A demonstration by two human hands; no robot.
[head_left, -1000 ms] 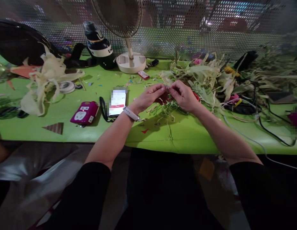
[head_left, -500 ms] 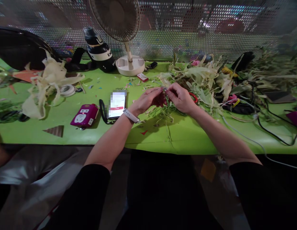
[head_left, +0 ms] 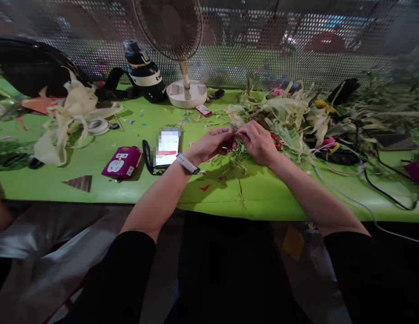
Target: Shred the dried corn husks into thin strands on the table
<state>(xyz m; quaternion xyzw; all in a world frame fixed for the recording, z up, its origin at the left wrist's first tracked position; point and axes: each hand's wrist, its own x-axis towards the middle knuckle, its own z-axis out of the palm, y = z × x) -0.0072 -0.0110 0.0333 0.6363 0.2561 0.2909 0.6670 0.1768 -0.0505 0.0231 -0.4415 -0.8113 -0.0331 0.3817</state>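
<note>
Green strips (head_left: 240,158) lie on the table (head_left: 216,202) near the left hand (head_left: 216,141) and right hand (head_left: 258,139). Both hands curl in; I can't tell what they grip. Strips look light and soft; pinch ends gently.

Looks like a shared craft workshop, to judge by the long green-covered worktable (head_left: 216,207) strewn with dried corn husks (head_left: 280,108), a white tape roll (head_left: 98,127), a corrugated cardboard triangle (head_left: 79,183) and a red paper scrap (head_left: 204,188). Backs onto a perforated metal screen (head_left: 236,58), with a desk fan (head_left: 186,94) and a dark drinks bottle (head_left: 148,81) close by. Seats more than one, with a neighbour's pale-clothed leg (head_left: 30,238) at the left edge.
</note>
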